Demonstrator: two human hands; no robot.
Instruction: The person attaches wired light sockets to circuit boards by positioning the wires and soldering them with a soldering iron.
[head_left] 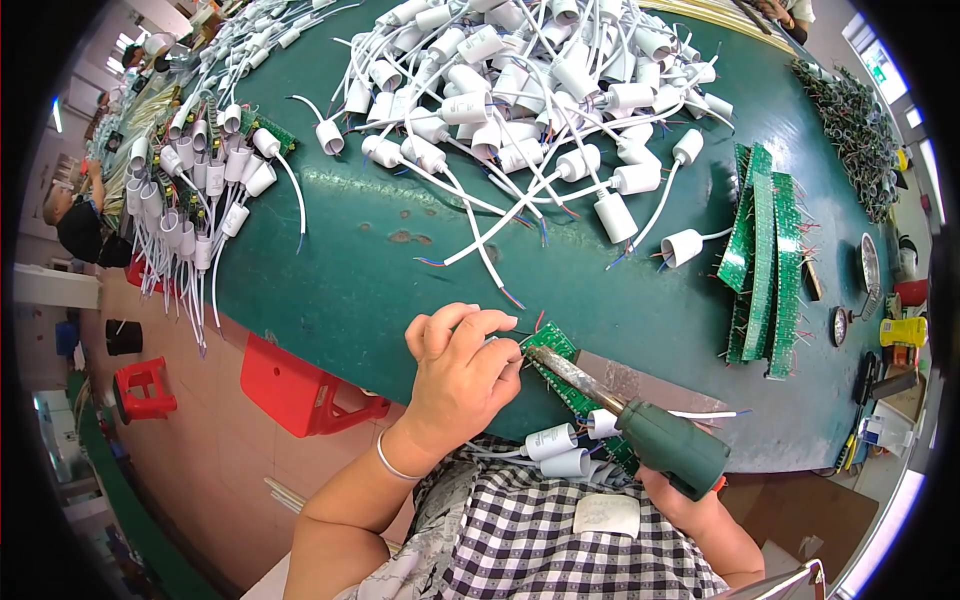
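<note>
My right hand is wrapped round the dark green handle of a soldering iron. Its metal barrel slants up and left, the tip touching or just over the far end of a narrow green circuit board strip. By that tip, my left hand has thumb and fingers pinched together at the board's edge. What they pinch is too small to make out; a thin dark wire shows beside the fingertips. White lamp sockets with cables lie against the board's near part, close to my apron. A grey-brown flat plate lies beside the board.
A large heap of white lamp sockets with cables covers the far middle of the green table. More sockets hang over its left edge. Stacked circuit board strips lie right. A red stool stands left; other people sit farther off.
</note>
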